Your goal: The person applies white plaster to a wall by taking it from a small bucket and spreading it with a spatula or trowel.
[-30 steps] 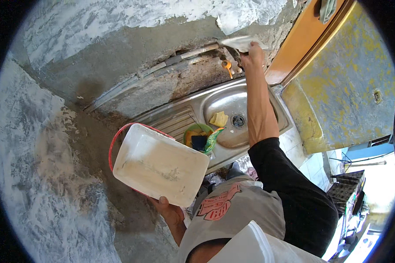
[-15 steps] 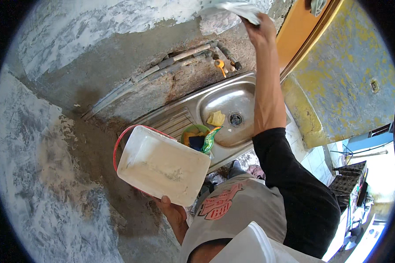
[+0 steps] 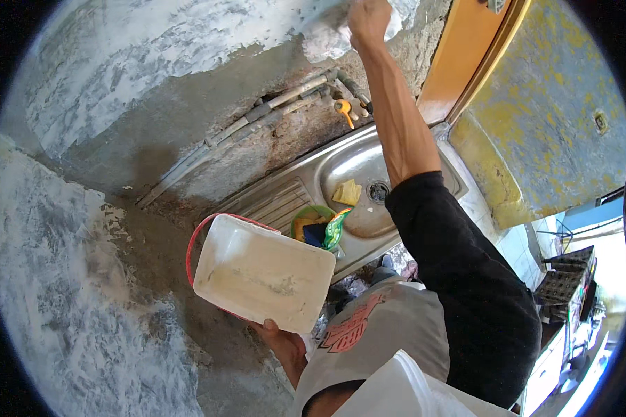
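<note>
My right hand [image 3: 368, 21] is raised to the upper wall [image 3: 188, 35], patchy with white coating over grey render, its fingers closed on a flat spreading tool that is mostly hidden behind it. My left hand [image 3: 275, 337] grips the bottom edge of a white rectangular tub [image 3: 261, 271] with a red handle, tilted so its whitish-smeared inside shows. Behind the tub is the steel sink [image 3: 344, 222], holding a yellow sponge [image 3: 346, 192]; a green bowl [image 3: 302, 226] with sponges and a green packet stands beside the basin.
Pipes [image 3: 236, 128] and an orange-handled tap [image 3: 343, 111] run along the wall below my right hand. An orange door frame [image 3: 459, 48] and a mottled yellow-grey wall [image 3: 535, 132] are at right. A rough wall [image 3: 62, 278] is at left; cluttered shelving [image 3: 563, 299] sits lower right.
My right hand with the flat tool has risen from beside the pipes to the upper wall, then shifted left. The tub in my left hand has moved slightly right and down in view.
</note>
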Demonstrator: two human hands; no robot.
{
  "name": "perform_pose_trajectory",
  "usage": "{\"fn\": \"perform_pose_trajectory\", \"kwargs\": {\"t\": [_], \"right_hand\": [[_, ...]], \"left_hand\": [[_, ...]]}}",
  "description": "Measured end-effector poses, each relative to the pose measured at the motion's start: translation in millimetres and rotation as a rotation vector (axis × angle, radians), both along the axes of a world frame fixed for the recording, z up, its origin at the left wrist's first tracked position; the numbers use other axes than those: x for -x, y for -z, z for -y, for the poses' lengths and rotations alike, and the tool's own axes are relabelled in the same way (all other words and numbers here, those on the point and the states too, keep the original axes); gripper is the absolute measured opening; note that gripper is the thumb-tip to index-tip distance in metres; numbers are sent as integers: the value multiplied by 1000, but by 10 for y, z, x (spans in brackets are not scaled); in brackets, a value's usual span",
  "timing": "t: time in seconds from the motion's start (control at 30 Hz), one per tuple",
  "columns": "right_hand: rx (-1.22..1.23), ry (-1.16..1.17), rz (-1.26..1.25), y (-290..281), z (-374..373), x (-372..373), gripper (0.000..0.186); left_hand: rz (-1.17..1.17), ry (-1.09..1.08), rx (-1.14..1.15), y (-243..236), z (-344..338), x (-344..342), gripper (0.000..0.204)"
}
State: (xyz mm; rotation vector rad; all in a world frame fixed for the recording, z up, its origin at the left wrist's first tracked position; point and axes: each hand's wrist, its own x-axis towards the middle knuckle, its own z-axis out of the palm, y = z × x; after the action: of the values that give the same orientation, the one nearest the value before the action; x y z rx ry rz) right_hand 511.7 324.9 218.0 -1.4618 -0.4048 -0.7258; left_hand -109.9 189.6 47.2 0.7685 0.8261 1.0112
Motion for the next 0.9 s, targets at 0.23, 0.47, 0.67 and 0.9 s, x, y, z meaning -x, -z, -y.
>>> {"fn": "perform_pose_trajectory", "kwargs": {"t": [0.23, 0.47, 0.67, 0.9], "right_hand": [[-423, -482, -127, 117, 1139, 105, 15], [-533, -369, -549, 1046, 831, -230, 36], [-417, -374, -215, 322, 267, -244, 21], [-602, -803, -353, -360, 1099, -337, 23]], "left_hand": [[-4, 60, 28, 172, 53, 20, 83], [-13, 43, 24, 163, 53, -75, 88], [72, 19, 32, 20, 72, -252, 121], [17, -65, 51, -24, 44, -327, 121]]}}
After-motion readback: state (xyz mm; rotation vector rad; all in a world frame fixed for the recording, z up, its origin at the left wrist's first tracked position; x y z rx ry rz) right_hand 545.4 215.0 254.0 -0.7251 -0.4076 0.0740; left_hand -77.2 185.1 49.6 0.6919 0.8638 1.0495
